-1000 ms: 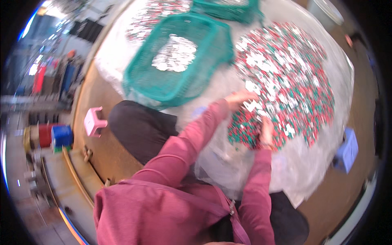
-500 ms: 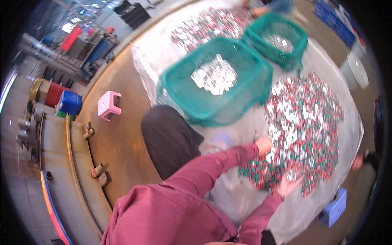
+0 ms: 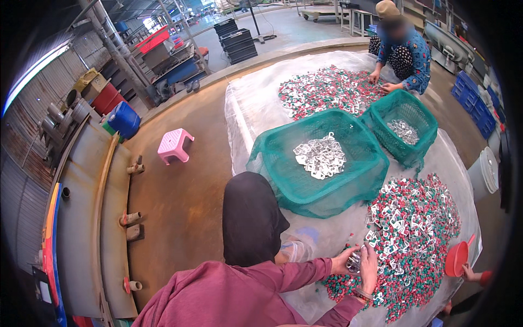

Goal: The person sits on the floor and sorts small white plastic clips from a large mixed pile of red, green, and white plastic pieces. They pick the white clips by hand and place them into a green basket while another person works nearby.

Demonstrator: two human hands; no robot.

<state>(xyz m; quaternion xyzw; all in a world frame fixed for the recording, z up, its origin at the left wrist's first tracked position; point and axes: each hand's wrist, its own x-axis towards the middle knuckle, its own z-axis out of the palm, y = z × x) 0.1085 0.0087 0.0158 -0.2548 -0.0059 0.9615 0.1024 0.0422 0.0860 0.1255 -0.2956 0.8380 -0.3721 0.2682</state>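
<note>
My left hand point(image 3: 341, 262) and my right hand point(image 3: 369, 270) are brought together, with a handful of silver metal pieces point(image 3: 353, 262) cupped between them. These pieces look like small open loops or buckles. Both hands are just above the near left edge of a wide pile point(image 3: 417, 229) of red and green pellets mixed with more silver pieces. To the far left of the pile stands a large green mesh-lined basket point(image 3: 272, 188), holding a heap of the same silver pieces point(image 3: 322, 158).
A smaller green basket point(image 3: 425, 111) with silver pieces stands beyond. At the back a person point(image 3: 417, 60) squats by another pile point(image 3: 327, 90). On the right, another person's hand point(image 3: 468, 271) holds a red scoop point(image 3: 456, 259). A pink stool point(image 3: 175, 144) stands left; a white bucket point(image 3: 484, 174) is right.
My hands have come together around the silver pieces; before, they were apart, the right one palm up with some pieces. The view has tilted up, and a red scoop now shows at right.
</note>
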